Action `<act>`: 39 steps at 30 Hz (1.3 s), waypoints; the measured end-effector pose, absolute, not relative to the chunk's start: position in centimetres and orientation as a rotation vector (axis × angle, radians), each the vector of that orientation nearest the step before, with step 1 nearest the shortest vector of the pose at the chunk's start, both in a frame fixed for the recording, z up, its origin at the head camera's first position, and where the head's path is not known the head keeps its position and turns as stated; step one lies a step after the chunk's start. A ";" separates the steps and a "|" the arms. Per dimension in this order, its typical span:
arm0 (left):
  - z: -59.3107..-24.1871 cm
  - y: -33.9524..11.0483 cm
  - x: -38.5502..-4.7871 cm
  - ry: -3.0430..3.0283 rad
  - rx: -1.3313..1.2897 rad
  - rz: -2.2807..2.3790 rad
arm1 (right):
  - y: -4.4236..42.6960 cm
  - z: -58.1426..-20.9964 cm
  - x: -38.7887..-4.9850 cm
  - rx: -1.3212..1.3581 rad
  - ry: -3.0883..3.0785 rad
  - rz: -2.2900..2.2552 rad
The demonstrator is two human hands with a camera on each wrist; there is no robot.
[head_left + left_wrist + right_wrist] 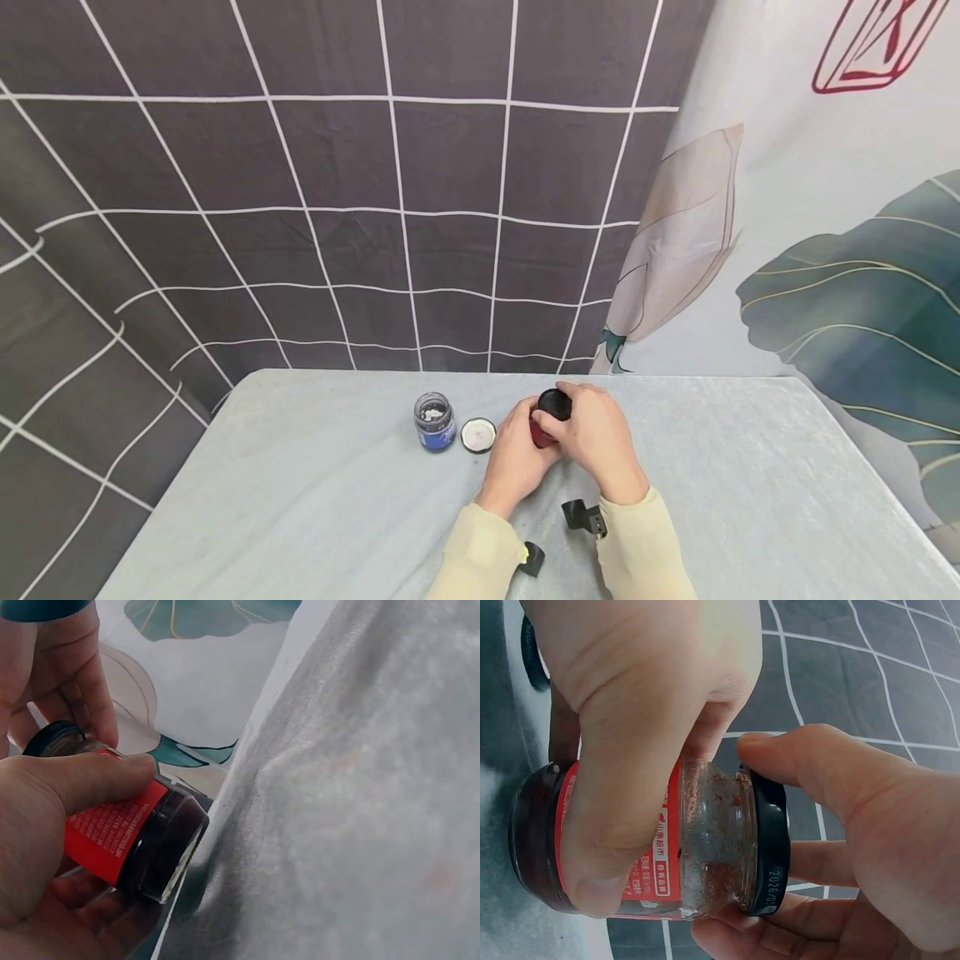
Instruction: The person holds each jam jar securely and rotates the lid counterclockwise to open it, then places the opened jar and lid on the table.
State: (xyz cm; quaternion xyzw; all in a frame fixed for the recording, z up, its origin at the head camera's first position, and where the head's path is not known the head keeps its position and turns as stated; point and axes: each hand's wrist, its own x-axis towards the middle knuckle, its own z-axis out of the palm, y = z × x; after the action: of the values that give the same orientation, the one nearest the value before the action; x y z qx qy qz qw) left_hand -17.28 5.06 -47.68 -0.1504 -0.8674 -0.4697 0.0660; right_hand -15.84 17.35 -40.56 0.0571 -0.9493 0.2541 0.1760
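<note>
A small glass jar (716, 855) with a red label (112, 840) and dark contents is held just over the table in the head view. My left hand (517, 458) grips its body, thumb across the label. On the jar's mouth sits a black lid (772, 840), which my right hand (606, 432) pinches around the rim with thumb and fingers. Printed digits show on the lid's side in the right wrist view. Left of my hands stands a lidless jar with a blue label (435, 429), and beside it lies a loose lid (478, 435), its white inside facing up.
A pale grey cloth covers the table (300, 492). Its far edge meets a dark curtain (442, 167) with a white grid, and a leaf-patterned light curtain (697, 333) hangs at the right. Black wrist-camera pieces (585, 517) hang by both sleeves.
</note>
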 end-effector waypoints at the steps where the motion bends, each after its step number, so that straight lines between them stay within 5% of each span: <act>1: -47.6 5.0 -17.3 -2.619 -0.452 -1.415 | 17.3 -40.6 -15.9 0.159 -2.689 0.720; 39: -47.5 4.7 -17.4 -2.551 -0.543 -1.411 | 17.3 -40.1 -16.1 0.045 -2.637 0.841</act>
State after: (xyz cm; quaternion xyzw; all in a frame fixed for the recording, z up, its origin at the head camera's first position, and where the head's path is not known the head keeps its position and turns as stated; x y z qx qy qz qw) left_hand -17.38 4.74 -47.53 -0.1824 -0.8570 -0.4739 0.0882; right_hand -16.09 17.27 -40.14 0.0161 -0.9361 0.2986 0.1854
